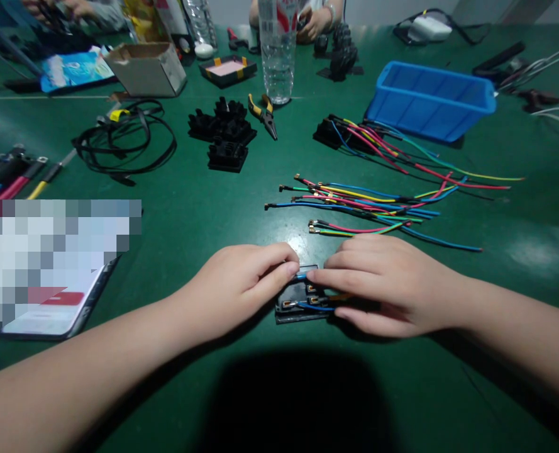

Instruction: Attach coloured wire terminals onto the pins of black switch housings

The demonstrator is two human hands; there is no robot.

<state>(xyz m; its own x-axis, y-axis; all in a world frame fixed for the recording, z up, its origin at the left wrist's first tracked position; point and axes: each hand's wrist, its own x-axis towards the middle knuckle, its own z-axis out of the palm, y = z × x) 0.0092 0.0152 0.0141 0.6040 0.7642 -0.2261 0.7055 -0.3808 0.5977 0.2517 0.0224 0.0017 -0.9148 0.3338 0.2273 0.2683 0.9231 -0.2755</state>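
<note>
A black plastic socket housing lies on the table between my hands, with metal terminals and wires seated in its slots. My left hand is closed at the housing's far left corner, its thumb pressed beside a short blue wire. From the other side, my right hand has its index fingertip on that blue wire. Its thumb is lower, beside a second blue wire that runs out of the housing. The right hand's fingers hide the housing's right side.
Loose terminal-tipped wires lie just beyond my hands. Farther off are black housings, pliers, a water bottle, a blue bin and a coiled cable. A phone lies left. Another person's hand shows at the back.
</note>
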